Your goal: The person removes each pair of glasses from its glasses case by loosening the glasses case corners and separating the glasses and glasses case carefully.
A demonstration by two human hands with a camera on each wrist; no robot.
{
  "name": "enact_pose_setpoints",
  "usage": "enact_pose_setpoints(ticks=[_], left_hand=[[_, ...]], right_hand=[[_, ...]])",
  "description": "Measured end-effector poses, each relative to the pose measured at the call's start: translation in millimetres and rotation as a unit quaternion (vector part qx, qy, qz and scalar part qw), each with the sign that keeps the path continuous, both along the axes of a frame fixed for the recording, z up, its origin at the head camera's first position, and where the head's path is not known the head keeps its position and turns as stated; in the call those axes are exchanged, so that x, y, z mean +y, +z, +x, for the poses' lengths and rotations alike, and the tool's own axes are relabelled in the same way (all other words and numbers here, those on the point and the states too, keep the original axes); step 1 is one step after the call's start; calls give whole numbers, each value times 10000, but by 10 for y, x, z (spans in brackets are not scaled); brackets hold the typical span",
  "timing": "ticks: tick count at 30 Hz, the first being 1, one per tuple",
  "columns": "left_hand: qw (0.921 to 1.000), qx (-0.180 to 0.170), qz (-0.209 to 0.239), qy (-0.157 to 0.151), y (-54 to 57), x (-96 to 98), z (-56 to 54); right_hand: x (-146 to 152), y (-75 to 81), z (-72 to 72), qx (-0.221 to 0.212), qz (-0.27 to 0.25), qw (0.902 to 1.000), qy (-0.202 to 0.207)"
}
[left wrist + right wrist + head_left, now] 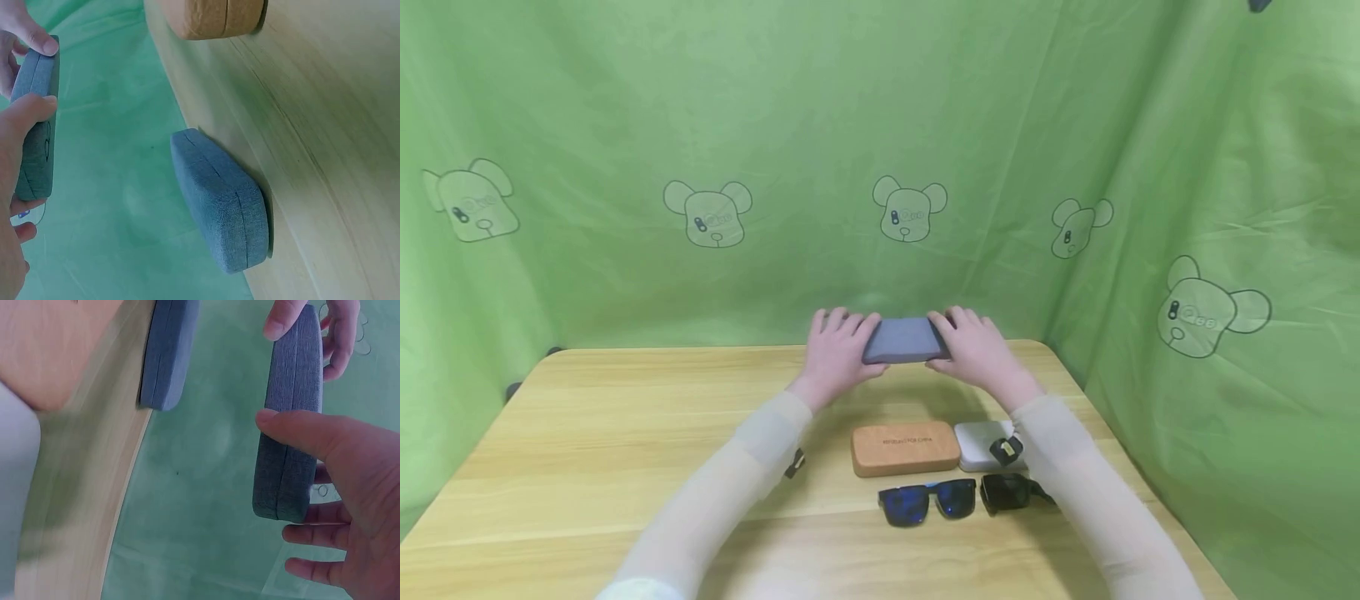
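Both hands hold a dark blue-grey, fabric-covered glasses case [906, 340] up above the far edge of the table. My left hand [838, 354] grips its left end, thumb on the near side. At the other end, my right hand [977, 350] pinches it between thumb and fingers. The seam along the case's side shows in the right wrist view, where the case looks closed. A second blue-grey case [219, 200] lies on the table by the far edge; in the head view it is hidden behind the held one.
Nearer on the wooden table [625, 450] lie a brown case [906, 450] and a pale grey case [976, 443], side by side. In front of them are blue-lensed sunglasses [917, 503] and black sunglasses [1004, 493], partly under the right forearm. A green curtain [805, 100] surrounds the table.
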State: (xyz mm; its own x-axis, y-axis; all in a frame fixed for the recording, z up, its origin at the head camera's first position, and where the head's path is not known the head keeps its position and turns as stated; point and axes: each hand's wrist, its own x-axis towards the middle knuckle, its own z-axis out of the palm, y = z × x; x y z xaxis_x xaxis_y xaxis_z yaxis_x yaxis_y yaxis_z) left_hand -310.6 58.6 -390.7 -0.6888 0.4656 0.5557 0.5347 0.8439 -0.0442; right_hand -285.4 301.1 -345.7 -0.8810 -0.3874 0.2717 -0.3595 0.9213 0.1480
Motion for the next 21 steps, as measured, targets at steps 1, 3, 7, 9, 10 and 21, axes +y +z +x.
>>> enact_pose_setpoints(ticks=[1,3,7,9,10,21], left_hand=[[10000,14,65,-20,-3,-15,15],[9998,49,193,-52,-10,-49,46],[9994,87,335,-43,-24,-119,117],[9991,102,403,-50,-21,-150,153],[9990,112,424,-50,-20,-165,169],[9986,-32,536,-25,-28,-334,373]], right_hand=[[-14,-4,22,81,11,10000,-3],[-47,-7,70,225,31,9997,12],[-113,-21,144,426,78,9991,51],[-143,-20,176,484,54,9988,64],[-157,-19,192,507,38,9987,67],[-324,-50,409,660,-87,9977,80]])
